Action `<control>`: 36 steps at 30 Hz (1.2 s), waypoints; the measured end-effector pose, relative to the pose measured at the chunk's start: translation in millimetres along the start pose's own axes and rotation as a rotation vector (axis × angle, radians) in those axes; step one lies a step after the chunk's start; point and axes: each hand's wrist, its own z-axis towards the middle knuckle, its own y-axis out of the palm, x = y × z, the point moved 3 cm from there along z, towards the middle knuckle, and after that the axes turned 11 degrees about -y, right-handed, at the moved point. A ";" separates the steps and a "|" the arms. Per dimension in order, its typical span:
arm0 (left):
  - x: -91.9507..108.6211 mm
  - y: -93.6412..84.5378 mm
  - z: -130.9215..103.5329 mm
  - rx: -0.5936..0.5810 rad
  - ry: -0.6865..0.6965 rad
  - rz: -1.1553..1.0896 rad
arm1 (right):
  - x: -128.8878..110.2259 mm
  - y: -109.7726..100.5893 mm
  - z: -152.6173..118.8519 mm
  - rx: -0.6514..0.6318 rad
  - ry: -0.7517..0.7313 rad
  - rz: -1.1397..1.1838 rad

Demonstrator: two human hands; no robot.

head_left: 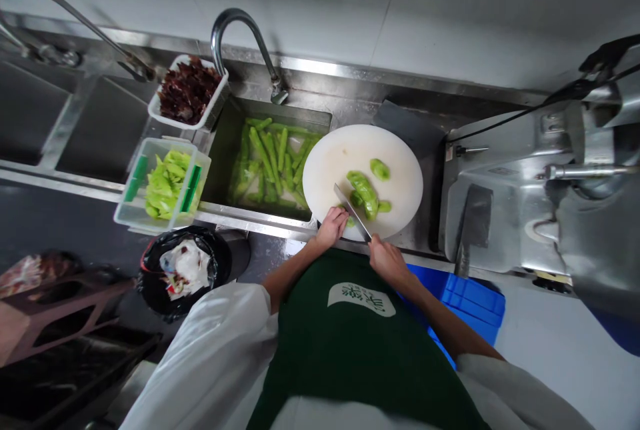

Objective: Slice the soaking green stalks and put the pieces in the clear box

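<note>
My right hand (387, 258) is wrapped round the handle of a kitchen knife (353, 213), whose blade points away and to the left over a round white cutting board (325, 157). Close to the left side of the blade, my left hand (333, 226) has its fingers curled down on a piece of green vegetable (351, 221), mostly hidden by the fingers and knife. Right of the blade lie sliced pale-green vegetable pieces (364, 193), perhaps peeled celtuce. One separate piece (380, 169) rests farther back on the board.
Long green stalks (270, 157) lie in water in the sink (220, 170), under a curved faucet (237, 13). To its left stand a clear tub (131, 217) of green slices and a white basket (220, 93) of dark red leaves. A cleaver (475, 217) lies right; a bin (220, 257) stands below.
</note>
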 end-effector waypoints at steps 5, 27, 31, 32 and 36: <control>0.8 0.0 -2.4 0.033 0.006 0.021 | -2.0 0.6 2.4 0.008 -0.006 -0.015; -15.8 1.4 -7.7 0.103 0.111 0.002 | -11.1 6.2 10.1 0.034 0.016 -0.018; -13.6 3.7 -7.8 0.110 0.104 -0.014 | -14.6 3.6 13.4 0.020 0.019 -0.019; -13.3 4.4 -7.9 0.113 0.100 -0.018 | -15.1 3.1 14.0 0.021 0.015 -0.021; -14.9 6.1 -8.7 0.114 0.085 -0.028 | -15.1 3.1 15.3 0.034 0.018 -0.013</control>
